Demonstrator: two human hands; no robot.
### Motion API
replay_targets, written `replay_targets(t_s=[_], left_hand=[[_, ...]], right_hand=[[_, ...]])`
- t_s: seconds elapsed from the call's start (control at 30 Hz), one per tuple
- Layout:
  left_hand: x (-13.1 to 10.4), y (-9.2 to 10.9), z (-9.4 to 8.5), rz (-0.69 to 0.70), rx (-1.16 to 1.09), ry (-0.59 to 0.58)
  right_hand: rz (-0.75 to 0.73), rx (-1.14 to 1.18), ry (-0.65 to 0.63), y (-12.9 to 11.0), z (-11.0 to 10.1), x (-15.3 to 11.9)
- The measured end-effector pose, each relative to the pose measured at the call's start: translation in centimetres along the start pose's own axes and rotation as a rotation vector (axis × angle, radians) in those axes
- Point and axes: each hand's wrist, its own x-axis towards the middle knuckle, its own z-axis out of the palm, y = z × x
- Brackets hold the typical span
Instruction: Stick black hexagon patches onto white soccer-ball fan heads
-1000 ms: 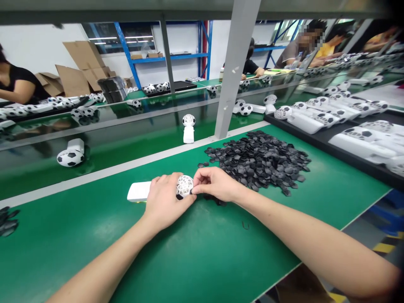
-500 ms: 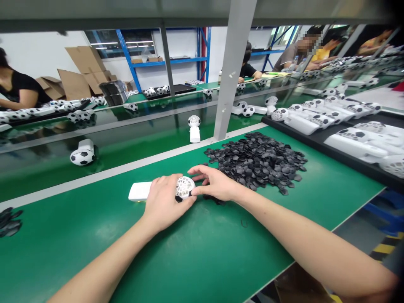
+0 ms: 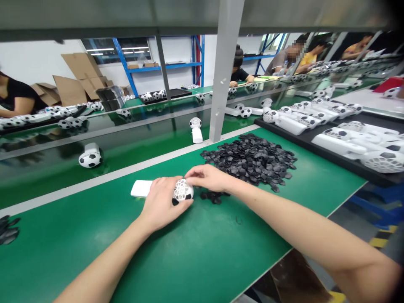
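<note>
On the green work surface lies a white football-shaped device (image 3: 183,191) with a flat white handle (image 3: 140,189) pointing left. Its round head has an open lattice on top and black patches along the side. My left hand (image 3: 162,198) is wrapped over the neck of the device, thumb along the near side of the ball. My right hand (image 3: 206,176) touches the far right edge of the ball with its fingertips pinched; whatever is between them is hidden. Right beside it lie a few loose black pentagon pieces (image 3: 215,197), with a large pile of black pieces (image 3: 252,160) behind.
Another small group of black pieces (image 3: 8,229) sits at the left edge. A black tray (image 3: 325,155) of white football devices stands at right. Beyond a metal post (image 3: 222,84), a green conveyor belt (image 3: 142,158) carries more devices. Co-workers sit across the line.
My right hand has shifted from the ball's right side to its far edge, leaving a black patch visible there. My left hand keeps its hold. Devices on the belt have moved right.
</note>
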Motion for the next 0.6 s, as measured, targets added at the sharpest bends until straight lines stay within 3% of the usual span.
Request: replay_targets(t_s=[0.13, 0.27, 0.4, 0.47, 0.6], left_hand=[[0.2, -0.9, -0.6, 0.118, 0.001, -0.071], [-0.2, -0.4, -0.8, 0.025, -0.049, -0.185], [-0.7, 0.8, 0.0, -0.122, -0.080, -0.095], [-0.6, 0.8, 0.1, -0.106, -0.108, -0.073], [-0.1, -0.4, -0.9, 0.033, -0.220, -0.234]], right_hand=[[0.091, -0.521, 0.315, 1.4, -1.2, 1.1], [0.094, -0.622, 0.270, 2.8, -1.2, 1.5], [0.067, -0.659, 0.222, 3.0, -0.9, 1.6], [0.056, -0.660, 0.208, 2.9, -0.9, 1.6], [0.074, -0.645, 0.229, 2.8, -0.6, 1.6]])
